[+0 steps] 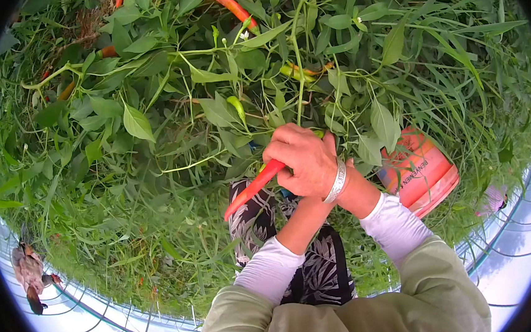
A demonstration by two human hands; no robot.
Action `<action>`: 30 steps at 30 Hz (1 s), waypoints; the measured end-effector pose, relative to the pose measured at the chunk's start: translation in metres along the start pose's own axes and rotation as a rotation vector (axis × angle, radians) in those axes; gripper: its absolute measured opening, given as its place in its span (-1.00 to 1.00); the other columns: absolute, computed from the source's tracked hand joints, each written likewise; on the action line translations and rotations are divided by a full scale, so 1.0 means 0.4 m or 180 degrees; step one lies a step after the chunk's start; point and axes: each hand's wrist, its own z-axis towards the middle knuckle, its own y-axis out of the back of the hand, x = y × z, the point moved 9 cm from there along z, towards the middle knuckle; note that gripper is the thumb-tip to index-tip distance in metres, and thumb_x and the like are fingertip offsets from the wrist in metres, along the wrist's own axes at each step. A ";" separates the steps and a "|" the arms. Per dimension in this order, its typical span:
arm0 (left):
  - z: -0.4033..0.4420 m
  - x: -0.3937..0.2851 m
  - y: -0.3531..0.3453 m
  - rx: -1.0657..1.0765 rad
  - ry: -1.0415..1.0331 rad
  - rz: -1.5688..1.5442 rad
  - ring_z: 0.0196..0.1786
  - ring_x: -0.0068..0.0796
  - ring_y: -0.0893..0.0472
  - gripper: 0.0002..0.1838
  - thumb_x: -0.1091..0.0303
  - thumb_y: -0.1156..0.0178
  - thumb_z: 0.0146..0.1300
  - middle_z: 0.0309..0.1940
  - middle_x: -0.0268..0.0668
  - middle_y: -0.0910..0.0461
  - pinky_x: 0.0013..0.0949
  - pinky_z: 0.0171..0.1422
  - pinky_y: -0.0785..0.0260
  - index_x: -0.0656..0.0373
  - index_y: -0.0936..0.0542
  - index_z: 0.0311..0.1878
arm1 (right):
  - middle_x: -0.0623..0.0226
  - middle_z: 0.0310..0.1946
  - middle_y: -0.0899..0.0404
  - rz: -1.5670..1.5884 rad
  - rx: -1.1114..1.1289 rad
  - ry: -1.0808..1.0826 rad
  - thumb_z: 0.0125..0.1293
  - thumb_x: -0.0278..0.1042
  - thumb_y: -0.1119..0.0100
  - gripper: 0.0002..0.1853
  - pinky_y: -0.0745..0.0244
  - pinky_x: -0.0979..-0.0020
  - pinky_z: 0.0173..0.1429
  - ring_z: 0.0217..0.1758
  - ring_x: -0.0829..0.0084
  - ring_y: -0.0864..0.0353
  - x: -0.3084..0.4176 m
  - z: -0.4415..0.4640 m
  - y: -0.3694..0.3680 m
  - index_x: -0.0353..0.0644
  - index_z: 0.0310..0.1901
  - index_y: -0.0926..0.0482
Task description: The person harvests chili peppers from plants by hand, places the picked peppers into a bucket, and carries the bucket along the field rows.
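Observation:
My right hand (305, 160), with a silver bracelet (336, 182) at its wrist, is closed around a long red chili pepper (252, 192). The pepper's tip points down and to the left, toward my patterned trousers. My forearms cross, and the left one passes beneath the right wrist. Most of my left hand (329, 141) is hidden behind the right hand, so its grip does not show. Just above both hands rises a green chili plant stem (300, 69). Close by hang a small pale-green chili (237, 109) and a yellow-green chili (295, 73).
A red bucket (425, 172) with printed lettering stands tilted in the grass to my right. More red chilies hang farther up, including a curved one (234, 9). Dense leaves and grass surround me. Another person (29, 272) is at the far left edge.

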 end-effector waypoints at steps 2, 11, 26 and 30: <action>-0.009 -0.035 0.030 -0.0436 -0.0386 0.1347 -0.04 0.01 -0.33 -0.19 -0.14 -0.10 0.07 -0.15 0.09 -0.33 -0.07 0.10 -0.13 0.30 -0.19 0.22 | 0.29 -0.43 -0.31 0.0089 0.0328 0.0098 -0.25 -0.52 -0.16 -0.73 -0.34 0.23 -0.30 -0.29 0.21 -0.38 0.025 -0.002 -0.009 -0.15 -0.40 -0.41; 0.023 -0.009 0.020 0.0214 0.0386 -0.0034 -0.01 0.17 -0.37 -0.36 0.24 -0.27 -0.02 -0.07 0.17 -0.29 -0.06 0.07 -0.31 0.24 -0.25 0.11 | 0.36 -0.39 -0.38 0.1273 0.1585 0.1049 -0.14 -0.45 -0.26 -0.66 -0.36 0.33 -0.31 -0.34 0.34 -0.48 0.335 -0.104 -0.168 -0.14 -0.27 -0.38; 0.019 0.093 -0.142 0.0646 -0.0029 0.0534 -0.01 0.15 -0.41 -0.26 0.19 -0.25 0.01 0.04 0.29 -0.15 -0.14 0.08 -0.35 0.35 -0.16 0.18 | -0.03 -0.43 -0.55 -0.1726 -0.0392 -0.1139 -0.02 -0.40 -0.18 -0.68 -0.45 0.11 -0.21 -0.31 -0.04 -0.56 -0.306 0.447 0.060 -0.29 -0.20 -0.41; 0.022 0.076 -0.129 0.0575 -0.0399 0.0652 0.06 0.11 -0.38 -0.27 0.16 -0.24 0.01 0.02 0.15 -0.28 -0.17 0.12 -0.31 0.30 -0.19 0.19 | 0.02 -0.44 -0.55 -0.1004 -0.1044 -0.1041 -0.04 -0.45 -0.21 -0.65 -0.46 0.24 -0.25 -0.32 0.06 -0.58 -0.248 0.415 0.134 -0.25 -0.15 -0.44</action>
